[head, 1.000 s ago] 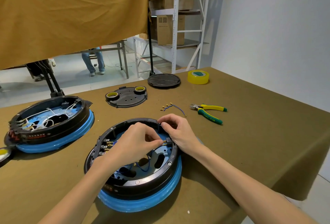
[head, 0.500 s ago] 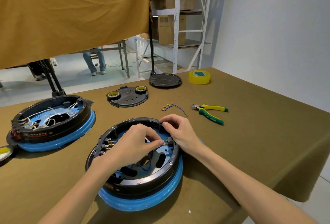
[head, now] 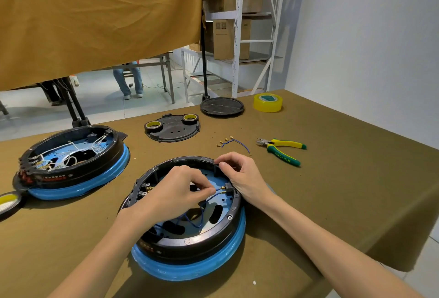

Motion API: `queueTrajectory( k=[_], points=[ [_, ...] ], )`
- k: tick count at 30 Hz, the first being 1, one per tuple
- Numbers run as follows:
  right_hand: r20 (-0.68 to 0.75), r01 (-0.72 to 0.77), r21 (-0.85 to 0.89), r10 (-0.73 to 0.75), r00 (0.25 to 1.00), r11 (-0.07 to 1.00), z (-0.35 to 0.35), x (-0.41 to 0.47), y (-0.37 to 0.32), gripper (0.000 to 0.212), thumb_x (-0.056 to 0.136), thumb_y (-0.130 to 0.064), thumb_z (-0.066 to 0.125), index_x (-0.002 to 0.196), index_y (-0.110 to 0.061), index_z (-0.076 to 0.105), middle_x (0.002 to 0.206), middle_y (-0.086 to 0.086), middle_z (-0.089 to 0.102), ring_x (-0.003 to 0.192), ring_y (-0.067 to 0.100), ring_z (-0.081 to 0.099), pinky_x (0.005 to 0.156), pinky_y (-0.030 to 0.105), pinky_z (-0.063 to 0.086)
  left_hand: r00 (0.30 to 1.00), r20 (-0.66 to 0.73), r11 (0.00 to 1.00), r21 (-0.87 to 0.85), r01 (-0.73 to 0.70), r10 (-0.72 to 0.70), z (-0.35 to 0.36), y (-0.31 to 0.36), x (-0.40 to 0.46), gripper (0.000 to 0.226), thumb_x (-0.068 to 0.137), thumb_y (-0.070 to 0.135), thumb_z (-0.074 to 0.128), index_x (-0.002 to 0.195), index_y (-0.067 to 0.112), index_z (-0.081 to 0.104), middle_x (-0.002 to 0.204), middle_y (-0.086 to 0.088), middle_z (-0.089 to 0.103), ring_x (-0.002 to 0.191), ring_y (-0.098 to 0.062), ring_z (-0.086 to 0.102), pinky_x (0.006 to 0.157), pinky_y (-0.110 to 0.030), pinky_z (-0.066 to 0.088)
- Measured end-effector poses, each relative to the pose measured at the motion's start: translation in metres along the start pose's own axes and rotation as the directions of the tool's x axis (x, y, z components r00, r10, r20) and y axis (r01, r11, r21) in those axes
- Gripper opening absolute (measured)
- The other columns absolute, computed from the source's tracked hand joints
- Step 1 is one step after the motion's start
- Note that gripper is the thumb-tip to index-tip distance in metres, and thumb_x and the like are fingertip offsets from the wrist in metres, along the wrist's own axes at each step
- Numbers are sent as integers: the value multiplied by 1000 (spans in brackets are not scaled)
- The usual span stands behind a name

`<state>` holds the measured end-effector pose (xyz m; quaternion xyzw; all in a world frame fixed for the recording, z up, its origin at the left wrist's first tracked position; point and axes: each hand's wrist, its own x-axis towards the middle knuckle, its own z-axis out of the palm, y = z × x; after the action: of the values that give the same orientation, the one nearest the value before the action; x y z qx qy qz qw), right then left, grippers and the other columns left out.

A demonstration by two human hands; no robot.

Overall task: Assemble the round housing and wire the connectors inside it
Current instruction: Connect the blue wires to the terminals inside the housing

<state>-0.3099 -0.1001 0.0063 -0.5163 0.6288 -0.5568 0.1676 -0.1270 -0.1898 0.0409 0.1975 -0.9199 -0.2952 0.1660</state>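
Note:
A round black housing (head: 190,243) with a blue lower ring lies in front of me on the brown table. My left hand (head: 173,193) reaches over its middle and pinches a thin blue wire (head: 215,191) with a brass terminal close to a small grey connector block (head: 229,187) on the right inner wall. My right hand (head: 242,174) grips the housing's right rim beside that block, fingers curled over the edge. More blue wire (head: 194,221) loops across the blue floor inside. Brass terminals (head: 148,187) sit at the left inner wall.
A second housing (head: 71,162) with white wires sits at the left. A black cover plate (head: 173,128) carrying two tape rolls, a black lid (head: 222,106), a yellow tape roll (head: 268,102), a loose blue wire with terminals (head: 234,143) and yellow-green pliers (head: 282,150) lie beyond.
Both hands have stayed at the connector block; my left hand's fingers shifted slightly with the blue wire terminal. The housing has not moved.

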Motion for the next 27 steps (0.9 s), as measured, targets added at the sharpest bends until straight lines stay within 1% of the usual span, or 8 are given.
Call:
queueTrajectory(
  k=[3,6,9,11,16,20,24,27],
  points=[
    [2,0,-3,0,1000,1000,0,0,-1,16,101,-6,59,107,-12,73,100,-1,72,95,7,66,85,16,50,1000,1,1000,-7,6,-6,2,0,2,8,92,35,74,91,33,82,82,22,70,87,1,65,79,-21,52],
    [6,-2,1,2,1000,1000,-1,-1,0,16,102,-7,59,107,-12,73,101,0,72,98,10,66,86,18,51,1000,5,1000,-18,20,-20,3,0,2,7,92,32,75,91,33,82,83,24,70,87,1,64,77,-16,49],
    [7,3,-6,-3,1000,1000,-1,-1,0,16,102,-7,59,108,-12,72,102,0,72,98,11,66,87,19,51,999,14,998,-48,32,-32,1,-2,1,7,91,30,76,91,34,82,87,29,70,88,3,65,74,-11,49],
    [5,4,-8,-4,1000,1000,-1,0,1,16,102,-7,59,108,-12,72,102,0,72,98,11,67,87,19,51,999,15,995,-84,49,-48,-1,-3,0,6,90,30,77,90,34,82,85,27,71,86,2,66,73,-9,49],
    [3,5,-7,-5,1000,1000,0,0,2,16,102,-7,59,109,-12,73,103,1,72,99,10,67,87,18,51,997,15,991,-108,74,-73,-4,-4,0,7,89,28,79,93,32,83,86,21,74,87,-1,68,75,-14,53],
    [-2,12,-6,-12,1000,1000,0,0,2,16,101,-8,59,106,-15,73,101,-2,72,96,6,66,85,15,50,996,-8,988,-128,89,-91,0,-1,2,9,88,24,80,92,31,83,85,19,75,83,-3,69,72,-16,54],
    [-7,19,8,-19,1000,1000,0,0,2,17,101,-7,59,104,-17,72,99,-4,72,94,3,66,84,14,49,994,-11,986,-128,110,-112,2,0,3,5,87,26,80,89,30,83,80,15,76,77,-10,70,70,-23,59],
    [-3,18,11,-18,1000,1000,0,-1,2,17,101,-7,59,105,-17,72,99,-5,72,95,3,66,84,14,50,993,-4,988,-105,115,-117,4,1,3,4,88,29,79,86,31,82,77,14,76,73,-8,70,68,-23,59]
  ],
)
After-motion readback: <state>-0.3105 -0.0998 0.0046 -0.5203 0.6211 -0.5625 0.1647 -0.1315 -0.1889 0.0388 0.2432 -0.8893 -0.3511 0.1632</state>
